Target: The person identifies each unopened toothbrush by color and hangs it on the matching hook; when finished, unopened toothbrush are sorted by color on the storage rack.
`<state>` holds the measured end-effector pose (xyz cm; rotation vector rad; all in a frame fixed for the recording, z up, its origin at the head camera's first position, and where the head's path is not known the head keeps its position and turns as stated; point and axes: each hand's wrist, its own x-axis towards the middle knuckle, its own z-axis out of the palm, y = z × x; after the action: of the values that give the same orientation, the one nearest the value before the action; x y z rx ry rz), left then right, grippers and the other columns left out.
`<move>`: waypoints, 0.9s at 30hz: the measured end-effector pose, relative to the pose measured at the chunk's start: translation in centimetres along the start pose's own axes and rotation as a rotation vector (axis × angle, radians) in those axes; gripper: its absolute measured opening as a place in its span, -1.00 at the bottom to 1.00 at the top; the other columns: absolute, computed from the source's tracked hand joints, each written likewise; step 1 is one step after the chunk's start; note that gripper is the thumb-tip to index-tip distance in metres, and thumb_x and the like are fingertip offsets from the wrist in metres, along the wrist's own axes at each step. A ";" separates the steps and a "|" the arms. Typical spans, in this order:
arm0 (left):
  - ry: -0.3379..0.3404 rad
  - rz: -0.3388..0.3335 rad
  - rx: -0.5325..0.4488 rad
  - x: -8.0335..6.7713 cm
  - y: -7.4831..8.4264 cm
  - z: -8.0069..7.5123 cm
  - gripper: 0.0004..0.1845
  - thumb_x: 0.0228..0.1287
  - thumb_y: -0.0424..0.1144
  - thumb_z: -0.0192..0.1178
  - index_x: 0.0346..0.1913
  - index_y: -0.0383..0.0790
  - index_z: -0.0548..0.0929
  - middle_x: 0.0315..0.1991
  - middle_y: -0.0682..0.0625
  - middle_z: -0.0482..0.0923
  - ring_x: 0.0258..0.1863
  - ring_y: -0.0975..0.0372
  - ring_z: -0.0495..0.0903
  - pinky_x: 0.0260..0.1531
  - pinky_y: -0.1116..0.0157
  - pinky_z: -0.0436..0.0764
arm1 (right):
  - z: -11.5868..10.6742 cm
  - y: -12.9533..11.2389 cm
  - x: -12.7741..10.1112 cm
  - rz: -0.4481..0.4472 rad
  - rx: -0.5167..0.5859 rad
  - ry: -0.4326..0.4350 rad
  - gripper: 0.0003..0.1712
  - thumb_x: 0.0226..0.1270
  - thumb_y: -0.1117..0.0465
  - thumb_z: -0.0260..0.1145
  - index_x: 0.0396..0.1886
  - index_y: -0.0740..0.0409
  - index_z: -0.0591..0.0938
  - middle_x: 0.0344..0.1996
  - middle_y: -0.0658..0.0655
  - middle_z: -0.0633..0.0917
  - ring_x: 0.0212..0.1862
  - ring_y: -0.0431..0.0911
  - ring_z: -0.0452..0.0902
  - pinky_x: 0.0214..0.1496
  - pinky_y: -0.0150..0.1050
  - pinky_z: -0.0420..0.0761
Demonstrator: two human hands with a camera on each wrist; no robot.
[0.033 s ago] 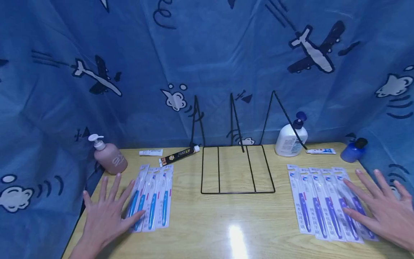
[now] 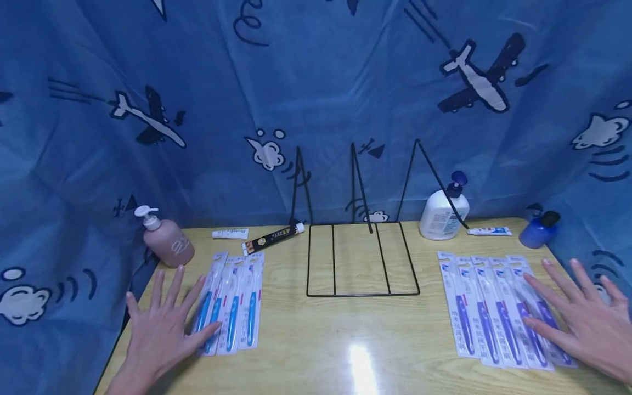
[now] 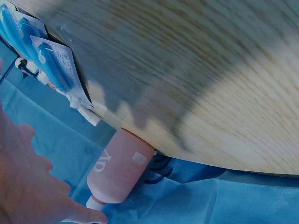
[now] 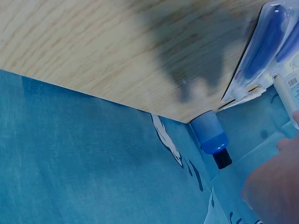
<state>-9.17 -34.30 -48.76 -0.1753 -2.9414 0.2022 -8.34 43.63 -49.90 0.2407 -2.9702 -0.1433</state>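
Blue toothbrush packs [image 2: 231,310] under left hand [image 2: 160,329] grip's spread fingertips.

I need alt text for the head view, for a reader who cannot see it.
Two open hands rest on a wooden table: the left hand on light-blue packaged toothbrushes, the right hand on dark-blue packaged toothbrushes. A black wire rack stands between them.

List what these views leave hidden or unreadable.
- Head view: print on the toothbrush packs is too small to read.
- Head view: the right hand is cut by the frame edge.
- Left wrist view: the pink pump bottle has its pump behind the left hand.
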 end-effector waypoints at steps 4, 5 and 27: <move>0.034 0.008 -0.018 -0.1 -0.1 0.2 0.23 0.11 0.76 0.13 0.69 0.02 0.37 0.77 -0.28 -0.09 0.72 -0.32 -0.34 0.34 -0.64 -0.45 | 0.0 0.1 0.0 0.009 -0.024 -0.010 0.36 0.26 -0.60 0.36 0.81 0.00 0.10 0.76 0.38 -0.20 0.67 0.45 -0.62 0.53 0.51 -0.61; 0.043 0.010 -0.021 -0.1 -0.1 0.3 0.23 0.10 0.76 0.15 0.69 0.02 0.37 0.78 -0.26 -0.11 0.72 -0.30 -0.35 0.34 -0.66 -0.41 | 0.0 0.2 0.0 0.014 -0.032 -0.017 0.36 0.26 -0.61 0.35 0.81 0.00 0.09 0.75 0.39 -0.21 0.67 0.46 -0.62 0.52 0.50 -0.61; 0.064 0.067 -0.264 4.0 8.2 -1.3 0.17 0.21 0.65 0.21 0.72 0.00 0.32 0.71 -0.30 0.12 0.67 -0.34 0.01 0.34 -0.62 0.16 | 1.8 0.5 -0.1 0.019 0.089 0.011 0.36 0.33 -0.49 0.40 0.79 0.19 0.02 0.72 0.45 -0.04 0.65 0.52 -0.28 0.46 0.69 -0.34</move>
<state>-11.94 -25.57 -47.94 -0.3111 -2.8900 -0.1806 -8.60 44.27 -51.62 0.2232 -2.9700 -0.0078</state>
